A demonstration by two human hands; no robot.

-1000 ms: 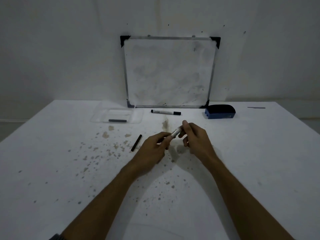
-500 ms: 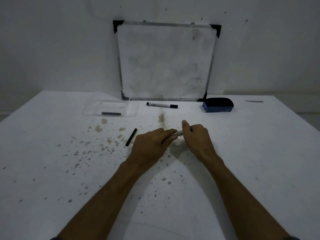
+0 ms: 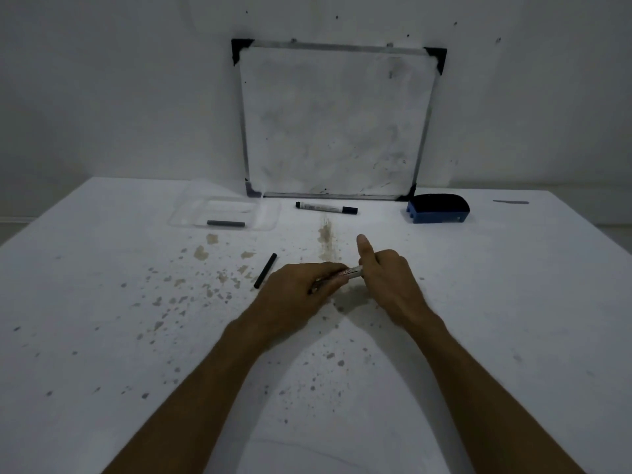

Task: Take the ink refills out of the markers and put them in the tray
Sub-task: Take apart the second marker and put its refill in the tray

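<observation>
Both hands are sitting lower and nearer the desk (image 3: 102, 302) than a second ago, when the marker (image 3: 347, 272) was raised and angled upward; it is now lying close to level between them. Left hand (image 3: 301, 292) is wrapping the near part of the barrel in a closed fist; right hand (image 3: 386, 278) is closing on the far end, thumb sticking up free. Only a short pale stretch of barrel is showing between the two fists. Judging by the task, the step in hand is working the end off or drawing the refill out. Doing it well probably means keeping the left hand as the fixed anchor, twisting or pulling with the right along the barrel's own line, not bending it, and working low over the desk so a freed piece does not roll off. One dark refill (image 3: 225, 223) is lying in the clear tray (image 3: 178, 220) at the far left; a loose black stick (image 3: 265, 270), possibly another refill or a cap, is lying on the desk just left of the left hand, outside the tray. A second marker (image 3: 325, 208), capped, is lying near the foot of the whiteboard (image 3: 335, 121), with a blue eraser (image 3: 437, 208) to its right. Print is showing on both marker barrels, but it is too small and blurred to read; no brand is legible anywhere.
</observation>
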